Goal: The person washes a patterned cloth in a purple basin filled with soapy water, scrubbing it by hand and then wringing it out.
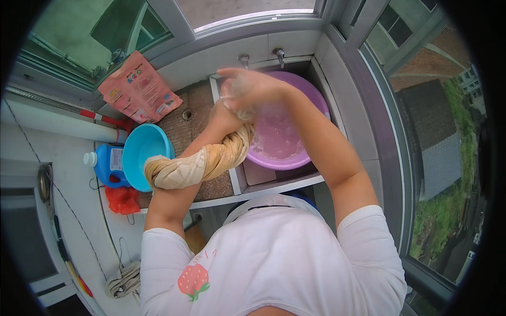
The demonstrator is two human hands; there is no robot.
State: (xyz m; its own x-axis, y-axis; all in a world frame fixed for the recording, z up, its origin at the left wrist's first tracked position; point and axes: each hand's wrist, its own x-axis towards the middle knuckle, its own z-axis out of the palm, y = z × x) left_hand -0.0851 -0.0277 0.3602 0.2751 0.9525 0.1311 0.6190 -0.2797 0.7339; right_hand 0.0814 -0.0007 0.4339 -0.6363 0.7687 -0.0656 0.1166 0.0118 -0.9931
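A tan cloth, wrung into a thick rope, lies across my left forearm and runs up to my hands. My left hand grips its upper end beside the rim of a purple basin. My right hand is blurred and meets the left one over the basin's left side, fingers pointing left. Wet, glistening patches show between the two hands, and what lies inside the right palm is hidden. Cloudy water with suds fills the basin, which sits in a sink.
Left of the sink, a brown stone counter carries a turquoise basin, a pink printed bag and a blue jug. A red plastic bag hangs near its front edge. Taps project behind the purple basin; windows flank the right.
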